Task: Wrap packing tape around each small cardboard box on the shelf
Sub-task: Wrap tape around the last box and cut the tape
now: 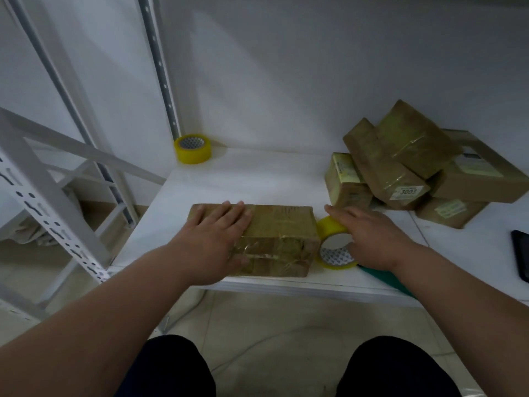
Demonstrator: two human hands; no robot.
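Head view: taped box (274,239) lies flat at shelf (257,179) front edge, long axis left-right. Left hand (217,239) flat on it, fingers straight. Right hand (372,239) fingers curl round tape roll (332,247) touching box's right end.

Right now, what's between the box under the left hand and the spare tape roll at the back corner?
Head view: only bare white shelf lies between the box and spare tape roll.
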